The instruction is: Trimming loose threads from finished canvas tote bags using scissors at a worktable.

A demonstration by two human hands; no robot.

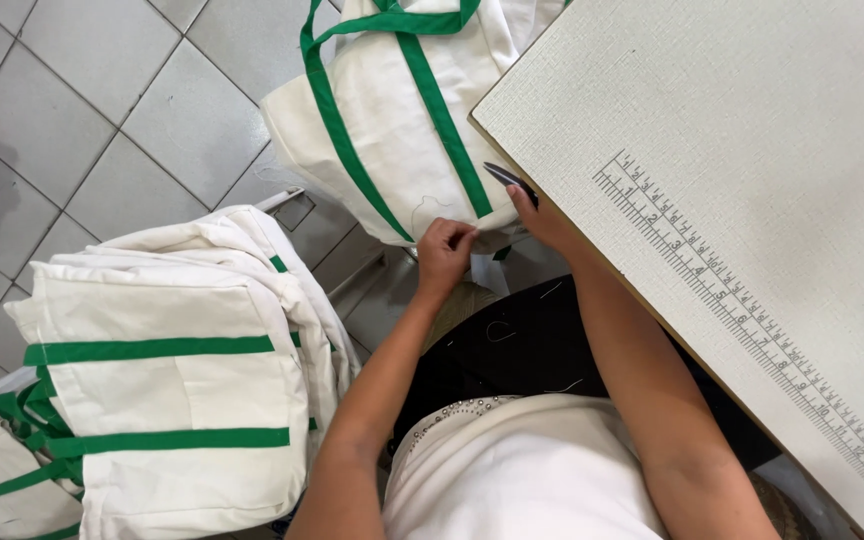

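Observation:
A white cloth bag (392,110) with green straps hangs off the table's left edge in front of me. My left hand (444,252) pinches the bag's lower edge, fingers closed on the fabric. My right hand (542,215) is just to the right of it, at the table's corner, holding small dark thread snips (507,177) whose tip points at the green strap. A loose thread curls on the white fabric above my left hand.
A stack of finished white bags (167,380) with green bands sits at the lower left over a grey tiled floor (72,90). The white textured table (752,120) with a printed ruler (752,310) along its edge fills the right side.

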